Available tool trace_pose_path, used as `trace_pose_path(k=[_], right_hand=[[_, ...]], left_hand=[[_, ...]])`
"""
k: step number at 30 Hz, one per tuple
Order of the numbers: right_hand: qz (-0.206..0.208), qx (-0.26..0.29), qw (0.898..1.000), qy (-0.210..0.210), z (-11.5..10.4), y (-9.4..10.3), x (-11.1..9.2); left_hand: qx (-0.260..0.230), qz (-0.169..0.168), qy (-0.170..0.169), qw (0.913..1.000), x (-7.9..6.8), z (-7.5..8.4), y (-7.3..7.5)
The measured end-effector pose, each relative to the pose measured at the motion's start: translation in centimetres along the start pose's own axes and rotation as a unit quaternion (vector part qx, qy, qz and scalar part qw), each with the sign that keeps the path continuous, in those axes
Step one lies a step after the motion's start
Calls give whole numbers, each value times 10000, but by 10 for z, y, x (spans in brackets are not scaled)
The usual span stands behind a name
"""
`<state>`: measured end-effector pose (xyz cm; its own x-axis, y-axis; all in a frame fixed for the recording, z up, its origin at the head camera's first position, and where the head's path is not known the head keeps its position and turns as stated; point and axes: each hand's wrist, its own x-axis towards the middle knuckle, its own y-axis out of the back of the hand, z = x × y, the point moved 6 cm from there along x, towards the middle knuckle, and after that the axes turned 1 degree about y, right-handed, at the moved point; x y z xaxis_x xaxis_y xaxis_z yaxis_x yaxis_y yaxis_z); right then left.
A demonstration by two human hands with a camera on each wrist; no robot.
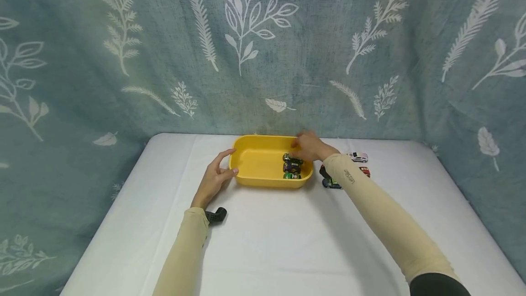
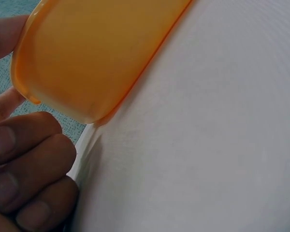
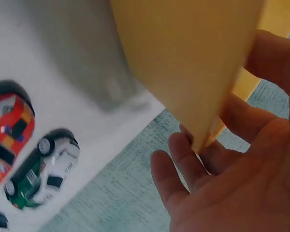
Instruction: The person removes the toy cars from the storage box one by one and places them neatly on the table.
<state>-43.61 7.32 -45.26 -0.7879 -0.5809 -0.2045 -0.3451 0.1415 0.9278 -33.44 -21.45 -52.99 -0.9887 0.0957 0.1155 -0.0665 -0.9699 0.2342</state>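
Observation:
A yellow plastic tray (image 1: 263,182) stands near the table's far edge. My left hand (image 1: 213,178) holds its left end, with thumb and index finger spread on the rim. In the left wrist view the other fingers (image 2: 31,159) curl beside it. Across the tray's right end reaches my right hand (image 1: 310,146), some fingers inside and the others outside the wall in the right wrist view. Beneath it several small toy cars lie side by side, including a dark purple one (image 1: 291,167) and a green one (image 1: 292,176). The tray wall hides the right thumb and index fingertips.
Right of the tray, more toy cars lie on the white tablecloth (image 1: 263,241): a white one (image 1: 358,156), a red one (image 1: 365,171), partly behind the right sleeve, and a dark one (image 1: 332,183). A leaf-patterned curtain (image 1: 263,95) hangs behind the table.

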Motion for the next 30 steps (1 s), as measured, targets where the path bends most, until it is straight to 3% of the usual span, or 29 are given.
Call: trace_pose_path(k=[3, 9, 25, 30], right_hand=[[-140, 164, 9998, 9, 5, -8, 3], [54, 192, 9998, 4, 11, -19, 4], [384, -245, 9987, -247, 8, -17, 3], [593, -39, 9981, -133, 9, -10, 0]], left_hand=[[7, 8, 25, 10000, 0, -2, 0], [-68, -5, 29, 10000, 0, -2, -1], [-72, 6, 9, 10000, 1, 1, 1], [-132, -38, 8, 9999, 1, 0, 0]])
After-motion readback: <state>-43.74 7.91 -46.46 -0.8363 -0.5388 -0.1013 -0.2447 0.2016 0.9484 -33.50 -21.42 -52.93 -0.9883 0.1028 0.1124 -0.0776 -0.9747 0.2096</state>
